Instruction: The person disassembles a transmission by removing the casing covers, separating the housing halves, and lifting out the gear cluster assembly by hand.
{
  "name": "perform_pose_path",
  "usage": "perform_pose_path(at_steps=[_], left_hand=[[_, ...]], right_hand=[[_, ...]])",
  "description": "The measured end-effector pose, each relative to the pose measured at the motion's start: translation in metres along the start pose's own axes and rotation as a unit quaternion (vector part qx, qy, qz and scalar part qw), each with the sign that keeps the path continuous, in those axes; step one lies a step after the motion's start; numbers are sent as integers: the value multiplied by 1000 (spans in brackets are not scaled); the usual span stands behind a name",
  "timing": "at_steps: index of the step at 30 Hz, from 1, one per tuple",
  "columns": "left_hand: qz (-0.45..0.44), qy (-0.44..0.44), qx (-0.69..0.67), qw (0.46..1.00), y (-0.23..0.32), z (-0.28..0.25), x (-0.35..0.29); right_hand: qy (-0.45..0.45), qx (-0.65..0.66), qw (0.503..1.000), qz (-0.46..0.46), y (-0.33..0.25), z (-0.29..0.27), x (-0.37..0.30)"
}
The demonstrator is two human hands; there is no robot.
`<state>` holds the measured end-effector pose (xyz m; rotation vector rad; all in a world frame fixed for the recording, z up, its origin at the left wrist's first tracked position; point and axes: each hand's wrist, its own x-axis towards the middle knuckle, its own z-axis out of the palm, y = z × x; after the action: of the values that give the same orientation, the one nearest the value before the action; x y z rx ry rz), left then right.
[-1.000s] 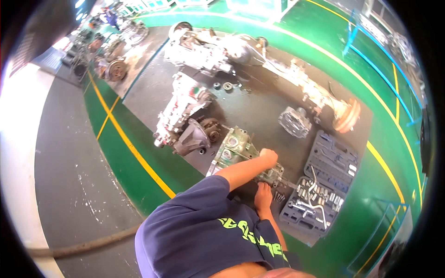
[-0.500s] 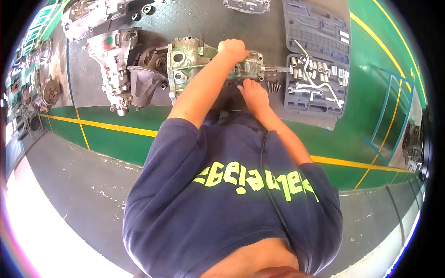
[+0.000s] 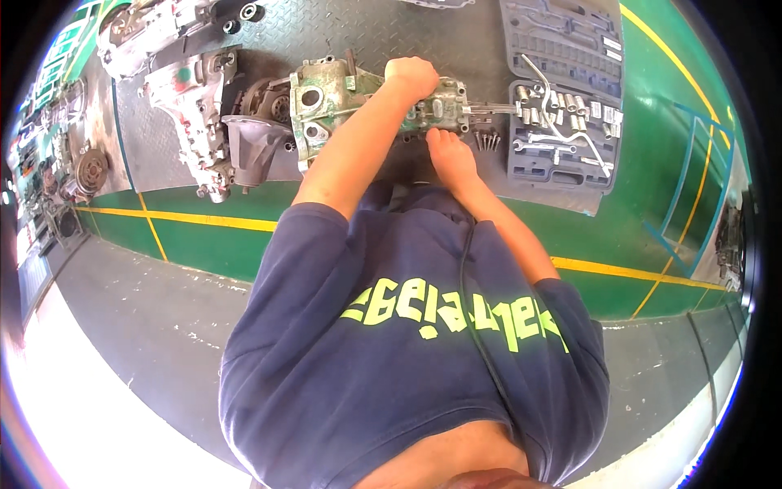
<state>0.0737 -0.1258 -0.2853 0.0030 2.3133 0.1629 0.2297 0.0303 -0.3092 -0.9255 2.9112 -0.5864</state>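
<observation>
A worn metal gearbox housing point(image 3: 327, 102), greenish with round openings, lies on the workbench in front of me, with shafts sticking out toward the right. Curled into a fist, my left hand point(image 3: 413, 77) rests at the far side of the housing; its fingertips and anything in them are hidden. My right hand point(image 3: 450, 159) is closed against the near edge of the same housing, fingers bent inward. What those fingers hold is too small to make out. Several bolts point(image 3: 489, 141) lie in a row to the right of my right hand.
An open grey toolbox point(image 3: 562, 183) with sockets and wrenches lies to the right. More gearbox parts point(image 3: 191, 110) and a bell-shaped housing point(image 3: 251, 151) stand on the left. The workbench's point(image 3: 366, 33) dark textured top spreads behind them. A blue metal frame point(image 3: 680, 187) stands far right.
My right hand has moved slightly, and its fingers are now more curled at the housing's near edge. My left hand stays at the far side. The view has shifted a little.
</observation>
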Motion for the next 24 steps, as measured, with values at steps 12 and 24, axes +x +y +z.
perform_pose_path(at_steps=[12,24], left_hand=[[8,47,-54,997,-6,7,-7],[-11,50,-88,995,-10,17,0]], right_hand=[[12,-31,999,36,-14,-1,3],[34,-33,996,71,-22,5,-3]])
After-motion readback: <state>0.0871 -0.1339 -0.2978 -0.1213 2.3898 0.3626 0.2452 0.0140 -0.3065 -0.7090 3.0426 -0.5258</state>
